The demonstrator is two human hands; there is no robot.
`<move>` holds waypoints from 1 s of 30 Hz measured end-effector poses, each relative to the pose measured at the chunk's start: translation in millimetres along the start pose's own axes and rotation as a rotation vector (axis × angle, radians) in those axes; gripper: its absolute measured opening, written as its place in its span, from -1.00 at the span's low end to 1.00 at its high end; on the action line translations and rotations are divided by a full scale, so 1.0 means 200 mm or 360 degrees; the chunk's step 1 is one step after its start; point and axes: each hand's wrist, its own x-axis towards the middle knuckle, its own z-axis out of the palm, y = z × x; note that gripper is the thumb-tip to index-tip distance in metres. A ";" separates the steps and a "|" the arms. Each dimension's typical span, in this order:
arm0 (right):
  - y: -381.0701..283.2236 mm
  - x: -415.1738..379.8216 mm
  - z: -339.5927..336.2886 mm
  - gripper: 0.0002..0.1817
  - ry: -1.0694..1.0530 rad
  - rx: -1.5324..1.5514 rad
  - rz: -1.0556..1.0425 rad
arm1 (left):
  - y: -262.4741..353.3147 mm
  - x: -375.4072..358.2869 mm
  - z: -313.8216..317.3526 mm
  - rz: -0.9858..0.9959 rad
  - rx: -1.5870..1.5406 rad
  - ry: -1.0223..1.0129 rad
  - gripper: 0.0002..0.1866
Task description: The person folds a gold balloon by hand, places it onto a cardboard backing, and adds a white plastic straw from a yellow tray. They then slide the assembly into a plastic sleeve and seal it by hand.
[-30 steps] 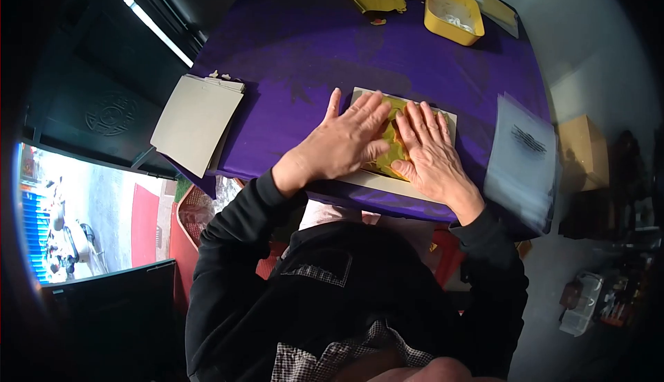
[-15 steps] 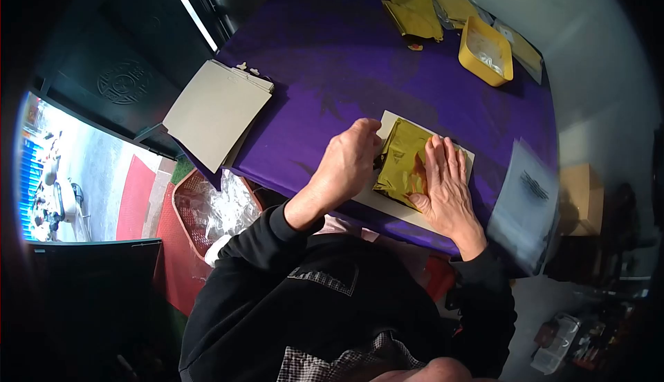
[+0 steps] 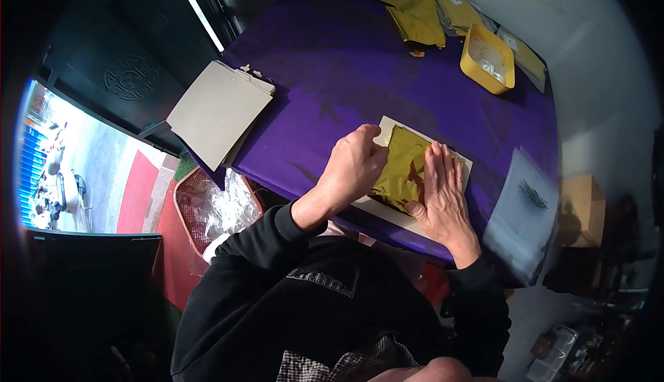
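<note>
A shiny gold foil sheet [image 3: 402,164] lies on a pale card board [image 3: 387,210] on the purple table [image 3: 332,71]. My left hand [image 3: 354,168] is curled at the foil's left edge, its fingertips pinching or pressing that edge. My right hand [image 3: 443,192] lies flat, fingers together, pressing down on the foil's right side. Both sleeves are black.
A stack of grey card sheets [image 3: 218,111] sits at the table's left edge. A yellow tray [image 3: 488,59] and more gold foil [image 3: 408,5] lie at the far side. Clear printed bags [image 3: 526,209] hang off the right edge. A red basket [image 3: 207,209] stands below the table.
My left hand went from lying flat on the foil to curling at its left edge. My right hand stays flat on the foil. The view shifted, so the table appears turned.
</note>
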 end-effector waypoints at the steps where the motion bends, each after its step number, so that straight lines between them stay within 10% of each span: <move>1: 0.00 0.00 0.00 0.11 0.0002 -0.0003 -0.0008 | 0.00 0.01 0.00 0.0001 0.0004 0.0003 -0.58; 30: -0.12 0.10 -0.15 -0.21 -0.0445 -0.0183 0.0035 | 0.04 0.15 0.05 -0.0057 0.0264 -0.0074 -0.53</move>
